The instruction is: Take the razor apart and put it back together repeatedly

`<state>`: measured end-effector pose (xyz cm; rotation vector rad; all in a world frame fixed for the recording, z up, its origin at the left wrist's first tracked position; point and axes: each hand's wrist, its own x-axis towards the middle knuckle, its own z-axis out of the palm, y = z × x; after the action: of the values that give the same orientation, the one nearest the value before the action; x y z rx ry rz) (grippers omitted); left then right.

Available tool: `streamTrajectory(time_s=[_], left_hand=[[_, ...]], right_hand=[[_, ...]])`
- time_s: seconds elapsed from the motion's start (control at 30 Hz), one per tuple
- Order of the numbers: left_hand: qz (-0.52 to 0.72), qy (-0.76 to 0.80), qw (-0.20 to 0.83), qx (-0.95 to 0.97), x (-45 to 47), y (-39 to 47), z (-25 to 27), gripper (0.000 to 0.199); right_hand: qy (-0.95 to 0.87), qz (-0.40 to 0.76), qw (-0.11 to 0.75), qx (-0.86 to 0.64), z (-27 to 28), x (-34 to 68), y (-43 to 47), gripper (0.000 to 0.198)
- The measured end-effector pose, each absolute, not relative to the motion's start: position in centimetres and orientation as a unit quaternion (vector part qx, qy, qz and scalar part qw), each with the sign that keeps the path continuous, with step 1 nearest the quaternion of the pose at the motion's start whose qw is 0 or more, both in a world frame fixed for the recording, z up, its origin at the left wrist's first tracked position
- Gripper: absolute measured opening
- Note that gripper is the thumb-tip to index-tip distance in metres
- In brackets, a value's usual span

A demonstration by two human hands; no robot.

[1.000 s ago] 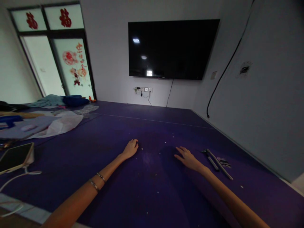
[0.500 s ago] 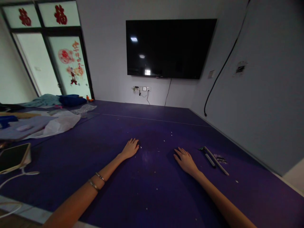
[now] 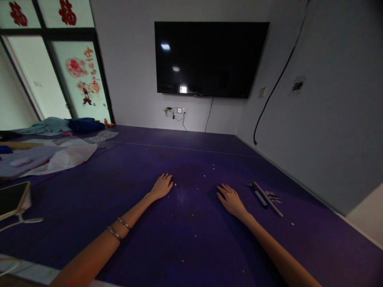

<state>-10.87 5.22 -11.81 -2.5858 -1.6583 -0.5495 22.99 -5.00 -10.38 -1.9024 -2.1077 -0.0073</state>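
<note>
My left hand [image 3: 161,186] lies palm down on the purple tabletop [image 3: 179,231], fingers stretched out and holding nothing. Two bracelets [image 3: 119,229] circle that forearm. Beside its thumb is a small white scrap [image 3: 175,184]. My right hand [image 3: 231,199] also rests palm down, its fingers extended and apart, with nothing in it. To the right of it lie a slim pale stick-like piece [image 3: 269,200] and a shorter grey pen-like tool [image 3: 261,199], apart from the fingers. Just beyond these is a small dark-and-white patch [image 3: 273,196] on the table.
A phone [image 3: 13,199] with a white cable stands at the left edge. Behind it are white sheeting [image 3: 73,156], clear plastic [image 3: 103,136] and dark blue cloth [image 3: 85,124]. A television [image 3: 209,59] hangs on the far wall, and a black cable [image 3: 275,83] dangles at the right.
The whole view has shifted slightly, so everything sits a little further left. Both hands keep the same flat pose on the table.
</note>
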Motion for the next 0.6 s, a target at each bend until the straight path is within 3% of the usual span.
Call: streamTrajectory(time_s=[0.43, 0.6], left_hand=[[-0.184, -0.528, 0.012, -0.829, -10.9, 5.1, -11.8, 0.047], [-0.191, -0.517, -0.002, -0.834, -11.1, 5.3, -11.8, 0.046]], right_hand=[[-0.732, 0.004, 0.160, -0.662, -10.8, 23.2, -4.7, 0.048], [-0.724, 0.044, 0.236, -0.647, -10.4, 23.7, -4.0, 0.043]])
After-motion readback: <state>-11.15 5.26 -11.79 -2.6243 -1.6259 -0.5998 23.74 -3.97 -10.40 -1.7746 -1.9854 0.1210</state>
